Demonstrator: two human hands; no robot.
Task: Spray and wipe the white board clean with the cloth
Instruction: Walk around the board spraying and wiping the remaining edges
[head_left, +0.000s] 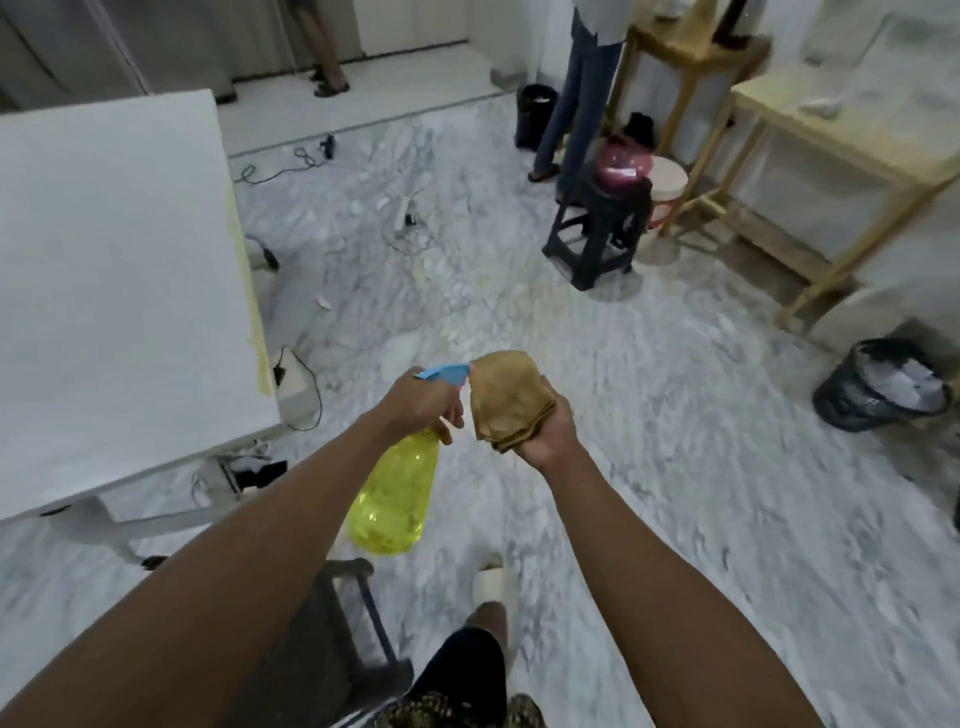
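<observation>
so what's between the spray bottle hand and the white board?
Nothing on the head view: from the left hand holding the spray bottle to the white board there is only bare marble floor.

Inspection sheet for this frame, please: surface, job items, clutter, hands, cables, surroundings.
Surface: white board at left, bare, no marks visible.
Job's things: yellow spray bottle, nozzle toward folded brown cloth.
Clutter: mesh waste bin with paper; black stool; buckets behind.
Grippers: left hand grips bottle; right hand holds cloth.
Cables: black cord and power strip on floor.
Surroundings: marble floor, wooden frames, two people standing.
</observation>
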